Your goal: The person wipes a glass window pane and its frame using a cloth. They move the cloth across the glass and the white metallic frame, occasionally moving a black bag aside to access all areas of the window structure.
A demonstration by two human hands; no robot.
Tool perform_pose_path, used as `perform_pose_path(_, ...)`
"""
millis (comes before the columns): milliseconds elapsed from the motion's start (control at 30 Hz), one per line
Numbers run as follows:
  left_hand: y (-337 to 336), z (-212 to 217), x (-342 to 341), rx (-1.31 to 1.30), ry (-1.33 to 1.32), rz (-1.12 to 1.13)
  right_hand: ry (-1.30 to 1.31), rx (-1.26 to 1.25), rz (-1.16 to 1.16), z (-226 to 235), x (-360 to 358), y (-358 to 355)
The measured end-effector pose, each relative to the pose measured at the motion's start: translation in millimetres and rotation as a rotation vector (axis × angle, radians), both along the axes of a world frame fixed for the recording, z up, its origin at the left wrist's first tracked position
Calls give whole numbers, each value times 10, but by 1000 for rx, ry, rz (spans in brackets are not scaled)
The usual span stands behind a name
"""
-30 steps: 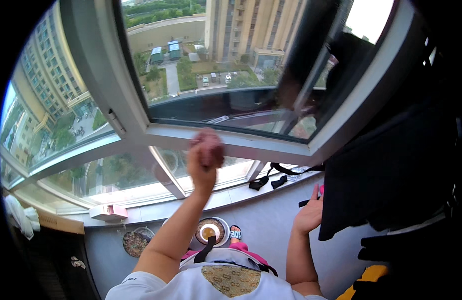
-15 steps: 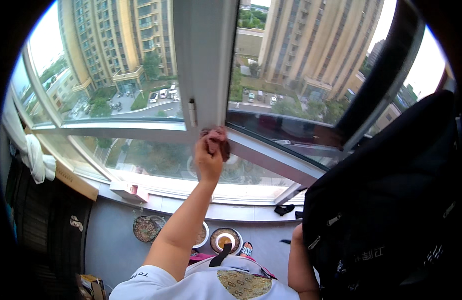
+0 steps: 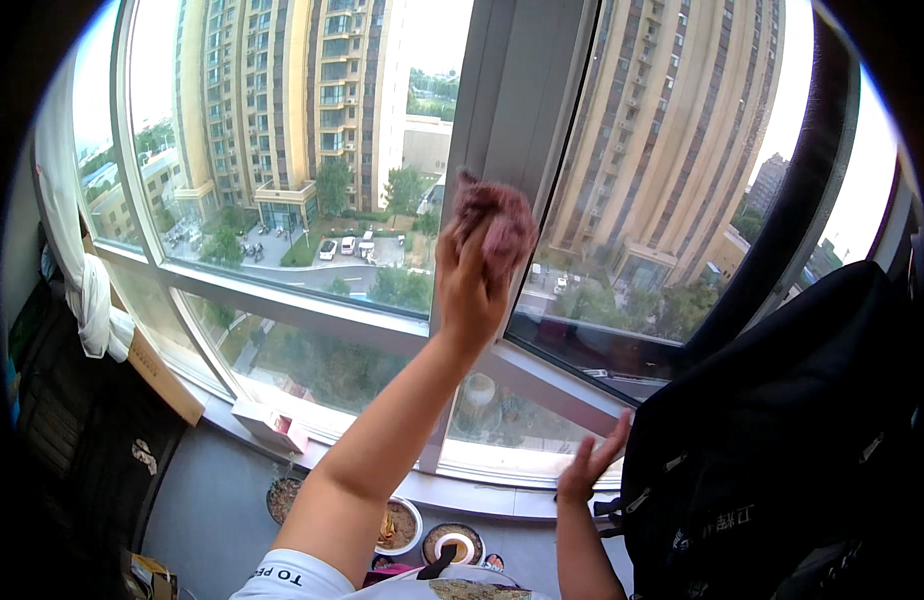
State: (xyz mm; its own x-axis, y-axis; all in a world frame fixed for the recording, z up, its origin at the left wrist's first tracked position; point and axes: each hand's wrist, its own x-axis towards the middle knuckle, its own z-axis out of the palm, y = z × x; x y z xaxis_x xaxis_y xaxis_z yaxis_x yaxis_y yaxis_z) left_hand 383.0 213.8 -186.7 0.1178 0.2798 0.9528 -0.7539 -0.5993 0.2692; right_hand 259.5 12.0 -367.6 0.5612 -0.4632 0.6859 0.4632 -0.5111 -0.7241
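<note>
My left hand (image 3: 467, 275) is closed on a crumpled reddish-brown cloth (image 3: 502, 235). Hand and cloth are up against the wide grey upright window frame (image 3: 517, 110), between two panes. Lower down, my right hand (image 3: 587, 468) is raised with its fingers stretched apart and nothing in them. Its fingertips come close to the edge of a large black fabric item with zips (image 3: 752, 440), possibly a bag or jacket; whether they touch it I cannot tell.
Potted plants stand on the grey floor (image 3: 217, 500), among them a round pot (image 3: 454, 545) near my feet. A pink-and-white box (image 3: 270, 425) sits on the ledge below the window. On the left hang a white curtain (image 3: 102, 310) and a dark panel (image 3: 67, 450).
My left hand has moved up along the window frame with the cloth. My right hand has risen into view beside the black item. The whole view has tilted upward.
</note>
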Motion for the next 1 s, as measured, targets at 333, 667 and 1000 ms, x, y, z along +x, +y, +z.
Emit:
perform_pose_path(333,12,-864,70,42,262,-64,-148,-433,96,582,374,532)
perform_pose_path(667,-56,504,436,40,42,2,-293,-382,194,1129,774,820)
perform_pose_path(1000,104,269,-202,-370,1044,-1775,-411,-557,354,1420,771,710)
